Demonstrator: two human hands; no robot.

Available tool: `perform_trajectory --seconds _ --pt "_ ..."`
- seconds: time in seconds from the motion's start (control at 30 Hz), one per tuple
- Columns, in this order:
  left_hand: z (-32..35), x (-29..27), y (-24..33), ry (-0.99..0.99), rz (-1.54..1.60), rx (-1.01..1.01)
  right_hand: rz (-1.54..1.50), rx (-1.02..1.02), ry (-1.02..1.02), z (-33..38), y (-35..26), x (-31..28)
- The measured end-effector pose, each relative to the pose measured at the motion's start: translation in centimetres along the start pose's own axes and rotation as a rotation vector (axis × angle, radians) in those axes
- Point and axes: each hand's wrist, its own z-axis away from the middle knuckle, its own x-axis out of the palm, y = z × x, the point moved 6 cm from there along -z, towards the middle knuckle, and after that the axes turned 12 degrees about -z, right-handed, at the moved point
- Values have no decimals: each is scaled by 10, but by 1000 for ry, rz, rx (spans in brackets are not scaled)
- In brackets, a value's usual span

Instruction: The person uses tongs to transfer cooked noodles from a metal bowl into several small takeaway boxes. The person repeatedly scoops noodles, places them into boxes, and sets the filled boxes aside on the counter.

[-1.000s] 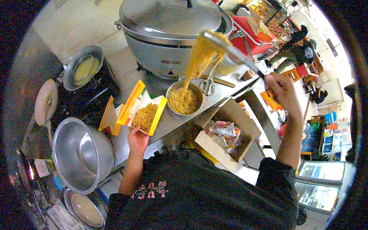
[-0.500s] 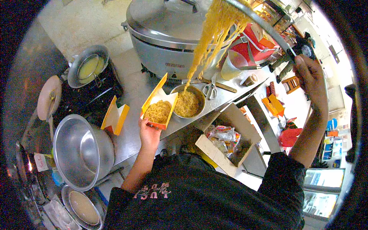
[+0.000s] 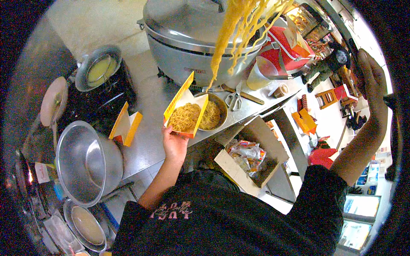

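Observation:
My left hand (image 3: pixel 175 145) holds an open yellow-and-orange takeaway box (image 3: pixel 181 93) from below, with noodles (image 3: pixel 184 118) inside. Just behind and right of the box, a round metal bowl (image 3: pixel 225 112) with more noodles stands on the counter, partly covered by the box. My right hand (image 3: pixel 370 72) is raised high at the far right, closed around the handle of metal tongs (image 3: pixel 336 19). A long bunch of yellow noodles (image 3: pixel 224 40) hangs from the upper edge, its lowest strands reaching the bowl. The gripping end of the tongs is out of view.
A large lidded metal cooker (image 3: pixel 192 55) stands behind the bowl. Scissors (image 3: pixel 233 100) and a clear jug (image 3: pixel 260 72) are to its right. Left are an empty takeaway box (image 3: pixel 127 126), a big metal basin (image 3: pixel 113 164) and a pan (image 3: pixel 117 53). A cardboard carton (image 3: pixel 232 170) sits below the counter edge.
My right hand has gone up and outward, lifting the noodles higher and carrying the tongs' end out of view. The box in my left hand has moved slightly right, toward the bowl.

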Motion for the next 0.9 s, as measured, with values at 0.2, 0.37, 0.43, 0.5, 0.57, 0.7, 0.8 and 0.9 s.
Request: perform_trajectory --seconds 0.2,0.37,0.43,0.5,0.57,0.7,0.8,0.9 --pt "10 12 2 10 -13 -61 -72 -92 -66 24 -14 28" --pt "27 24 17 -8 -73 -113 86 -289 -484 54 -31 101" --pt "35 25 26 -2 -85 -143 242 -413 -594 67 -39 153" --pt "42 23 36 6 -110 -162 500 -480 -609 85 -42 191" --pt "49 19 48 10 -135 -171 432 -672 -572 93 -60 211" --pt "59 6 63 -23 -131 -215 576 -615 -680 102 -92 220" --pt "59 -1 69 -55 -94 -227 755 -603 -712 113 -132 216" --pt "62 -9 75 -45 -48 -223 887 -630 -707 124 -165 214"
